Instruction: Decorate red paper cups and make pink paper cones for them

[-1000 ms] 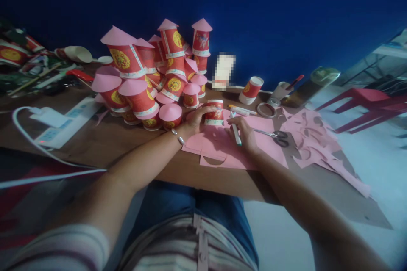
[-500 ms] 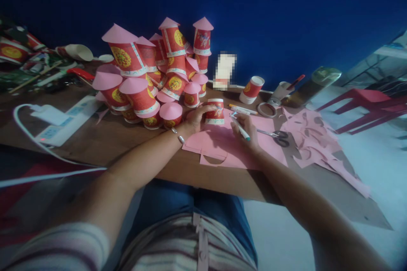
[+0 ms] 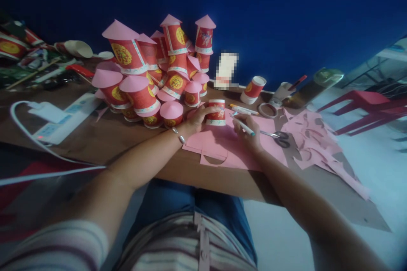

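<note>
My left hand (image 3: 195, 119) grips a red paper cup (image 3: 216, 112) that stands upside down on a pink paper sheet (image 3: 229, 146) on the wooden table (image 3: 121, 139). My right hand (image 3: 247, 129) is closed round a white pen (image 3: 244, 126) with a green end, its tip close to the cup's right side. The pink sheet has a half-round cutout (image 3: 213, 159) at its near edge.
A pile of red cups with pink cone lids (image 3: 152, 72) stands behind my left hand. Scissors (image 3: 276, 135), a tape roll (image 3: 266, 110), another marker (image 3: 243, 109), a lone red cup (image 3: 253, 89) and pink scraps (image 3: 314, 139) lie right. A white power strip (image 3: 60, 120) lies left.
My right hand has lifted the pen from lying flat on the pink sheet to a slanted writing hold beside the cup. My left hand has stayed on the cup.
</note>
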The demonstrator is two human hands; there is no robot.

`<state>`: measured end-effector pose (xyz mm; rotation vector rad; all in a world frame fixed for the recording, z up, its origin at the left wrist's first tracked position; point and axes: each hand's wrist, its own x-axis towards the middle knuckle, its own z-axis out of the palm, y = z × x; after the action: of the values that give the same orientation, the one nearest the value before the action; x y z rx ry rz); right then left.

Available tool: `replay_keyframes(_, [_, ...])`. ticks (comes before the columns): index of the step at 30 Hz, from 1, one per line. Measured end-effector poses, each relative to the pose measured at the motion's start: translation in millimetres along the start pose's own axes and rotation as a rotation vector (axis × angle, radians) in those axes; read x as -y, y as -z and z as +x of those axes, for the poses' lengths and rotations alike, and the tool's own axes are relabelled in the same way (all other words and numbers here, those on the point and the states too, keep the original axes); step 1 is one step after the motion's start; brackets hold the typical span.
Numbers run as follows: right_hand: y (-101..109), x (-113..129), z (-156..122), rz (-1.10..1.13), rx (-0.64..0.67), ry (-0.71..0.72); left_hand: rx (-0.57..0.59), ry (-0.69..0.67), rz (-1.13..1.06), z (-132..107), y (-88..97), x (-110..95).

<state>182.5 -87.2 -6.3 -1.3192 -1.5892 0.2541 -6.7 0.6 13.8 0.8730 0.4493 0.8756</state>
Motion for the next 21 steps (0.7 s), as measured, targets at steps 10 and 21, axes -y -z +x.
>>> replay_keyframes(10, [-2,7,-3,-0.09,0.042,0.236,0.016,0.019,-0.053,-4,-1.9,-2])
replay_keyframes(21, [1,11,-2,-0.21,0.031,0.366,-0.002,-0.001,-0.025,0,-0.7,0])
